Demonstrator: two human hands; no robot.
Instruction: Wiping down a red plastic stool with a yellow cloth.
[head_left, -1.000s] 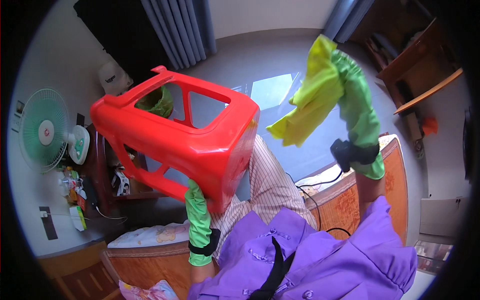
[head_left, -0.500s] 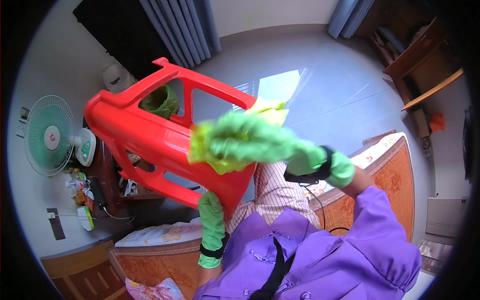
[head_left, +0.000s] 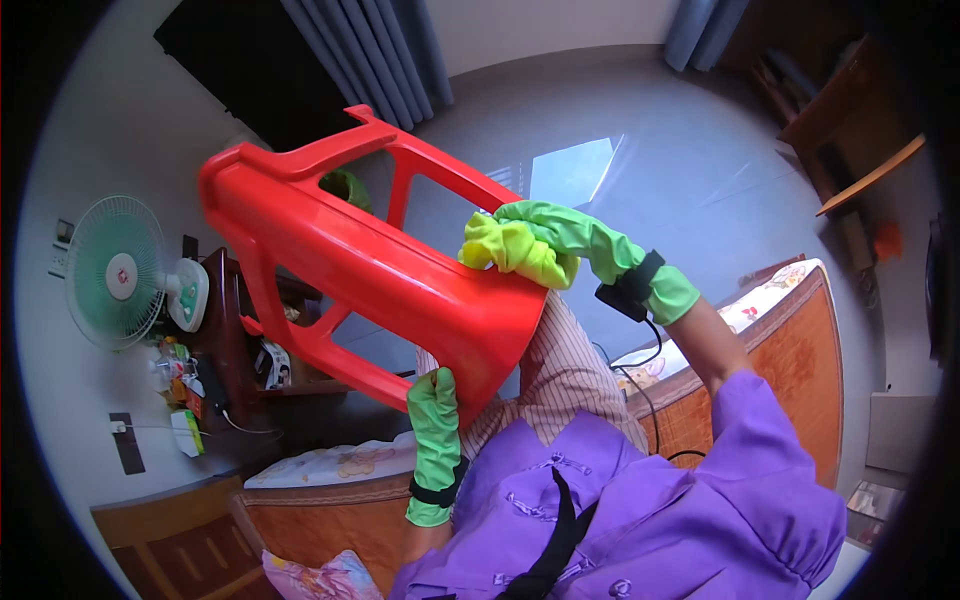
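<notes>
A red plastic stool (head_left: 370, 265) lies tilted on its side across my lap, its legs pointing up and to the left. My left hand (head_left: 435, 405), in a green rubber glove, grips the stool's lower edge near my lap. A bunched yellow-green cloth (head_left: 515, 250) is pressed on the stool's upper side near its right end. My right hand (head_left: 560, 232), gloved the same way, is closed over that cloth; the fingers are partly hidden by it. Each wrist has a black band, the right one with a small dark box and a cable.
At left, a white-and-green fan (head_left: 122, 275) stands beside a dark wooden table (head_left: 235, 370) with small items. A green-lined bin (head_left: 345, 187) shows behind the stool. Padded wooden seating (head_left: 740, 375) flanks me. Blue curtains (head_left: 375, 60) hang at the back, above the grey tiled floor (head_left: 680, 150).
My right hand and the cloth have slid rightward along the stool to its near right end. The stool shifted slightly right in view. My left hand keeps its hold.
</notes>
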